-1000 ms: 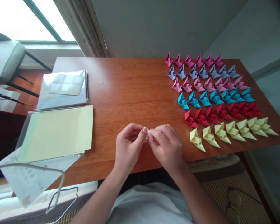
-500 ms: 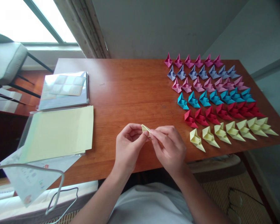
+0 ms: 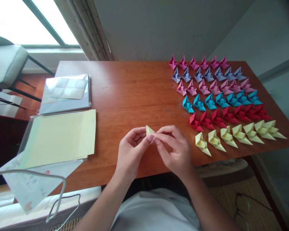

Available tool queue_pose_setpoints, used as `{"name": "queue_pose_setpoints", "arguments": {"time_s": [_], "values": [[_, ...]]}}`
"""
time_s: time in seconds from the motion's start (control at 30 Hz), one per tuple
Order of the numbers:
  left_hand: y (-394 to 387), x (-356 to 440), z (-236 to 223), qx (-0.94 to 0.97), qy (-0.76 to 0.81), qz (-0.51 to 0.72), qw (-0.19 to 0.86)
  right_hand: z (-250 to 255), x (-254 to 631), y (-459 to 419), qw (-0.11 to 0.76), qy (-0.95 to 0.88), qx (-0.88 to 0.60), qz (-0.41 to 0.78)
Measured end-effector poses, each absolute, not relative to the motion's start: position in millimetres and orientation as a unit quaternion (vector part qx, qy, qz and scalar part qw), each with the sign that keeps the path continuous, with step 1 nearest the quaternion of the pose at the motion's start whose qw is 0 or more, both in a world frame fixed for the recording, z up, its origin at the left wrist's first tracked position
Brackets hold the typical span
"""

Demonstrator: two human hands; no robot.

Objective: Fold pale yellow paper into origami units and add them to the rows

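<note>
Between my two hands is a small folded piece of pale yellow paper (image 3: 149, 130), held just above the table near its front edge. My left hand (image 3: 132, 149) pinches it from the left, thumb in front. The fingertips of my right hand (image 3: 174, 149) grip its right lower side, and they hide part of the folds. To the right of my right hand stands a row of yellow origami boats (image 3: 202, 144) with pointed ends.
Behind the yellow row are rows of folded pieces in red (image 3: 195, 122), blue (image 3: 188, 104), pink (image 3: 181, 88), lilac (image 3: 176, 76) and magenta (image 3: 172, 62). Yellow paper sheets (image 3: 62, 138) and a plastic-wrapped pack (image 3: 67, 104) lie at left, near a white cable (image 3: 38, 172).
My right fingers have shifted slightly on the yellow paper, with the index finger more raised. More of the paper's pointed face shows. My left hand keeps its pinch.
</note>
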State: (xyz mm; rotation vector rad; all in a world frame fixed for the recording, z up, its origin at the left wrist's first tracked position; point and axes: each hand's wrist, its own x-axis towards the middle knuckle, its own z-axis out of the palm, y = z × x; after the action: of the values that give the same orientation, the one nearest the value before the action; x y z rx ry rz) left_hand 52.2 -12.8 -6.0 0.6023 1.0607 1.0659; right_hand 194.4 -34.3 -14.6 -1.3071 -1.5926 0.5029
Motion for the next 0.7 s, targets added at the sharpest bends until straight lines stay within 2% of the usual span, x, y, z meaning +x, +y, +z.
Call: {"name": "queue_pose_setpoints", "arguments": {"time_s": [0.13, 0.3, 0.47, 0.7], "values": [[-12.7, 51.1, -7.4, 0.275, 0.475, 0.479, 0.685, -14.8, 198.8, -33.4, 0.528, -0.549, -0.564, 0.318], [-13.8, 50.4, -7.9, 0.301, 0.473, 0.479, 0.676, -13.0, 202.7, -30.5, 0.47, -0.549, -0.57, 0.391], [-15.6, 49.5, -9.2, 0.327, 0.483, 0.473, 0.661, -13.3, 200.4, -29.7, 0.471, -0.525, -0.561, 0.433], [-17.7, 50.1, -8.7, 0.361, 0.486, 0.468, 0.644, -16.6, 199.9, -30.7, 0.468, -0.528, -0.564, 0.43]]}}
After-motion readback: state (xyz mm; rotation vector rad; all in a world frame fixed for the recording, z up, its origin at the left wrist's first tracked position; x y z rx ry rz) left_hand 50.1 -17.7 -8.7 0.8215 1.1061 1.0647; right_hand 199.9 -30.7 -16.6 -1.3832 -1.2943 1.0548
